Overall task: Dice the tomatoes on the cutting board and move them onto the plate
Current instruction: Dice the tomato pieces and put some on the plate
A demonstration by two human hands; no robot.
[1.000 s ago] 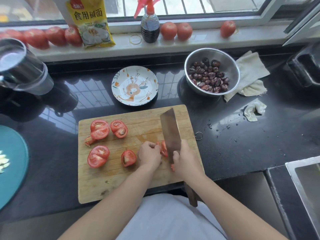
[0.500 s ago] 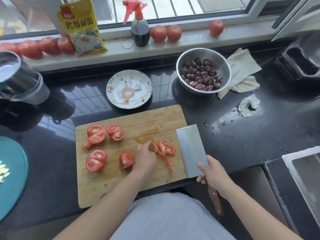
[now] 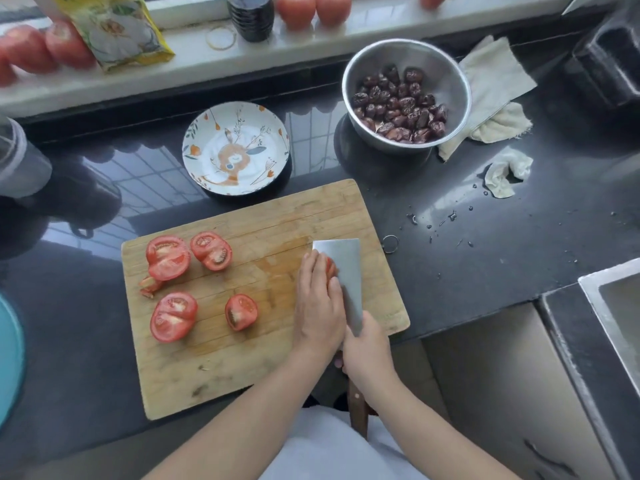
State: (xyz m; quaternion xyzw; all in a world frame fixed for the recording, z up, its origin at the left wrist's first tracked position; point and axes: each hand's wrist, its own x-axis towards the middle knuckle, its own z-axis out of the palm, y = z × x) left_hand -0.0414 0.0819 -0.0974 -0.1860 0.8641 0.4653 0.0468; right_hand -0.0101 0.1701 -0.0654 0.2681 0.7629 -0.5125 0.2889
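Left hand [image 3: 317, 299] flat, fingers straight, pressing cut tomato pieces [image 3: 330, 266] against tilted cleaver [image 3: 343, 271] blade on cutting board [image 3: 242, 368]. Right hand [image 3: 367, 351] curled around handle. Best to keep blade low, slide under pieces, then carry to the plate [image 3: 235, 147]. Four tomato chunks [image 3: 169, 258] waiting uncut.

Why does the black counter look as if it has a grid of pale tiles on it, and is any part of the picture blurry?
Head view: the glossy counter mirrors the bright window, so pale grid reflections lie left of the plate; the tomatoes and the yellow packet on the sill are smeared at the top edge; the cutting board and both hands are fairly sharp; the wide lens bends the sill.
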